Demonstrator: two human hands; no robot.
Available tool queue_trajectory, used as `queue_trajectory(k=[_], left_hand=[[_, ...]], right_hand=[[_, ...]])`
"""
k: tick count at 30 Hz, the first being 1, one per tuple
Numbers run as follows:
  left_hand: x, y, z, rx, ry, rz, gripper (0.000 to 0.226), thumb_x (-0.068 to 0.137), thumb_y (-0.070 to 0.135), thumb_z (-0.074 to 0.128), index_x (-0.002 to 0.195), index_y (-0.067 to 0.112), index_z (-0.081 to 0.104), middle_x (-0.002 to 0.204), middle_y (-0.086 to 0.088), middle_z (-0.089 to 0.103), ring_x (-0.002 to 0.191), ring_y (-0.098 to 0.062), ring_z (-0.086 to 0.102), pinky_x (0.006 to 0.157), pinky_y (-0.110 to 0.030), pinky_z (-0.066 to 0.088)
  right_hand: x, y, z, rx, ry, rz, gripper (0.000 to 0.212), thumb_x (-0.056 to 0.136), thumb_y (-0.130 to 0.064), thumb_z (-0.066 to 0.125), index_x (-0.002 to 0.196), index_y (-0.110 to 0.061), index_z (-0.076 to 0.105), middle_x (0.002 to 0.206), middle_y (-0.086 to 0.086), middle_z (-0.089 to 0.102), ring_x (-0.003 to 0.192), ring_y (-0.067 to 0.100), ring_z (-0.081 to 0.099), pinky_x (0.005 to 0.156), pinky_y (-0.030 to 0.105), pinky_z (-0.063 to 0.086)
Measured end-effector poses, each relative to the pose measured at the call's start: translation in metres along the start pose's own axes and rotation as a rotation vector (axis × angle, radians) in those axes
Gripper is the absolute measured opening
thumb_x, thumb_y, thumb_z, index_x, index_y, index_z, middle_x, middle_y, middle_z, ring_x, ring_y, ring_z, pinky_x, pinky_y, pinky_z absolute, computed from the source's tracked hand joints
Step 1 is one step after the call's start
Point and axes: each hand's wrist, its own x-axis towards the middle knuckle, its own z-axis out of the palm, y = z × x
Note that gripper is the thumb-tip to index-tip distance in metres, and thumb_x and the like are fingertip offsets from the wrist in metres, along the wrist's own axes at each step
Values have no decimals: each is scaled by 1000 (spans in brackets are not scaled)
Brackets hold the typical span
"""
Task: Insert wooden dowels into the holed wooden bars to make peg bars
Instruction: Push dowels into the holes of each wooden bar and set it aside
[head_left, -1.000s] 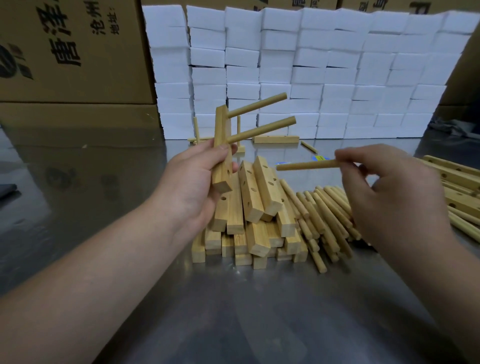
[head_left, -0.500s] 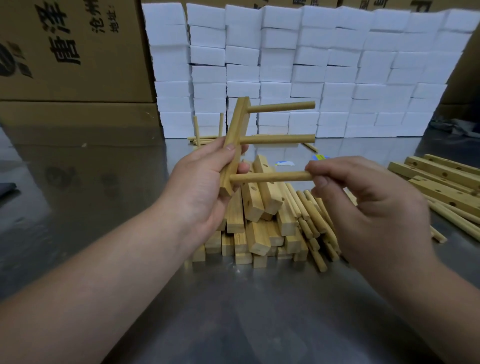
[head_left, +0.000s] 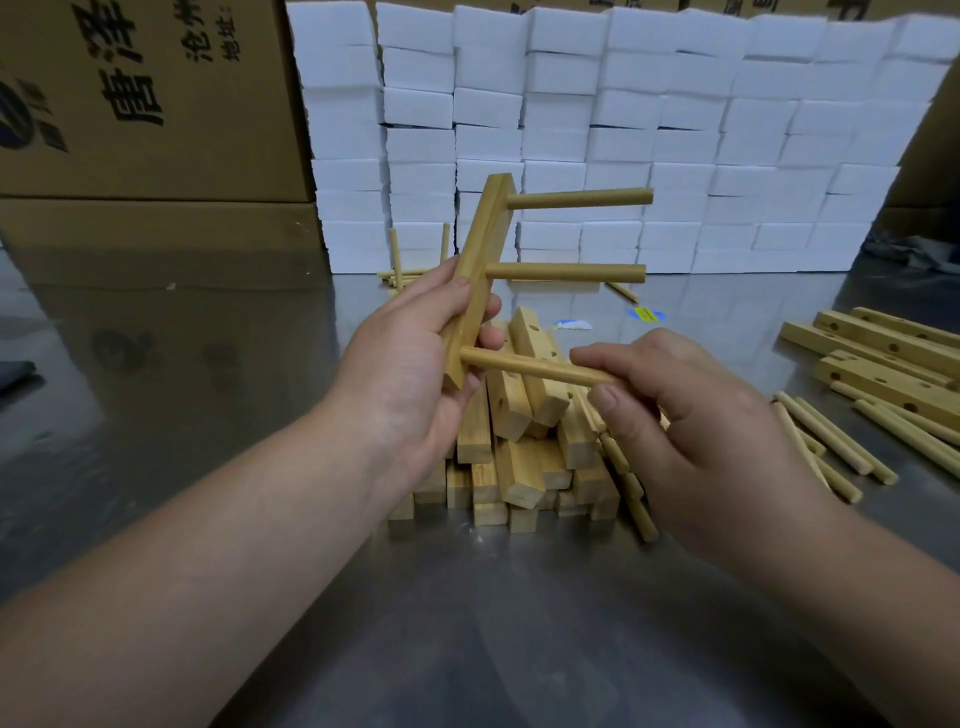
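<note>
Head view: left hand (head_left: 410, 364) grips a tilted holed bar (head_left: 480, 270) above the surface (head_left: 519, 623) — right hand (head_left: 691, 415) pinches a third dowel (head_left: 530, 366), its end at the bar's lowest hole.

Tilted wooden bar (head_left: 485, 234) has two dowels (head_left: 579, 198) jutting rightward, a third dowel (head_left: 530, 366) seated at its lowest hole

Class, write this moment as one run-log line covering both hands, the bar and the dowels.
left hand: holds bar | right hand: pinches third dowel, tip at lowest hole | two upper dowels: seated | stage: inserting
</note>
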Motion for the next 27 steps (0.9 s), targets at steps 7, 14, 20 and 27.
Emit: queue_trajectory(k=[7,14,20,27], left_hand=[[-7,-2,3,130,-44,50,19,94,18,47,100,26,63,71,2,63,50,-8,53,48,-20,45],[-10,-2,6,101,-109,53,20,97,16,41,99,6,59,66,-1,66,52,-13,61,51,-21,51],[-16,-7,10,106,-162,63,20,97,11,37,85,7,53,57,0,63,47,-13,62,43,-17,46],[-18,-10,11,100,-182,99,21,97,10,37,85,10,54,56,2,59,51,-14,63,43,-19,48]], right_hand=[[3,0,-5,-86,-14,-142,28,87,-34,38,107,-31,59,77,-10,44,67,9,47,56,31,44],[5,-5,-8,-201,-10,-189,32,87,-25,39,104,-13,65,72,0,51,62,22,53,51,29,44],[0,-8,-3,-188,-16,-182,35,87,-29,40,109,-16,65,68,-8,49,70,13,48,59,24,35],[-3,-7,-1,23,-48,-73,32,86,-38,39,107,-34,63,81,-37,49,84,-7,54,64,4,37]])
